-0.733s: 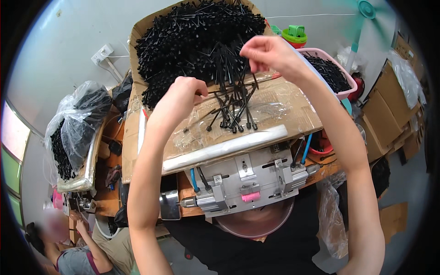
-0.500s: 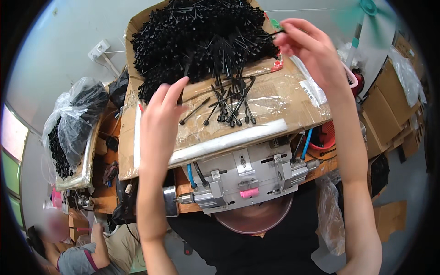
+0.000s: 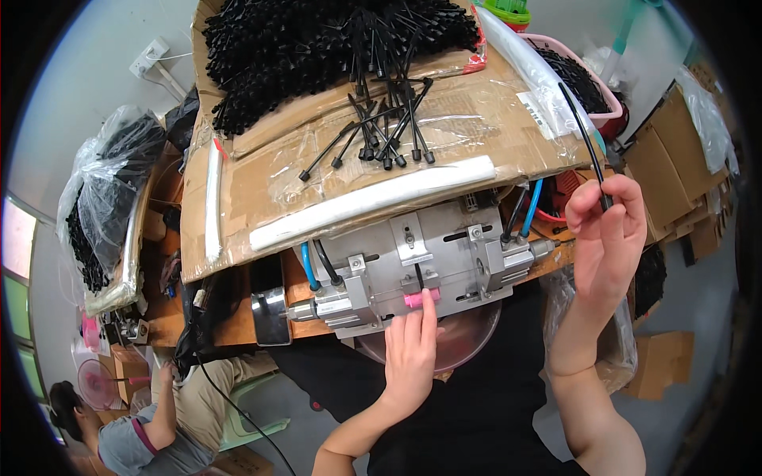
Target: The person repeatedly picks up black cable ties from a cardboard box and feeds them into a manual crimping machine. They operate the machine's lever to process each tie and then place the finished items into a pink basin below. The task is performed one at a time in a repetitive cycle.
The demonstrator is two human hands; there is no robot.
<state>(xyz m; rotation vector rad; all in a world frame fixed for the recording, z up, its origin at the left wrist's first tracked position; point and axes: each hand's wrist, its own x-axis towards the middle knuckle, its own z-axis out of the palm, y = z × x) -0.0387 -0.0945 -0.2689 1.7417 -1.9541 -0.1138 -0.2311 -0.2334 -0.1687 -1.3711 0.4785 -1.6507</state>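
Observation:
My left hand (image 3: 410,357) is at the front of a metal fixture (image 3: 373,254), its index finger stretched out and its tip touching a small pink block (image 3: 413,301). Just behind that block, a short dark piece (image 3: 419,276) stands in the fixture's middle slot. The left thumb is hidden. Over at the right, my right hand (image 3: 607,238) pinches the thick end of a thin black rod (image 3: 583,131), which points up and away. Several similar loose black rods (image 3: 389,131) lie on the cardboard flap, below a large heap of them (image 3: 294,59).
Air cylinders with blue tubes (image 3: 308,266) flank the fixture. A clear round bowl (image 3: 468,337) sits beneath its front edge. A pink basket of black parts (image 3: 607,95) stands at the back right. At the lower left, another person (image 3: 131,436) sits near a pink fan (image 3: 97,384).
My left hand has come down from the heap to the pink block, and a dark piece now stands in the fixture. My right hand has moved down and right, holding a rod.

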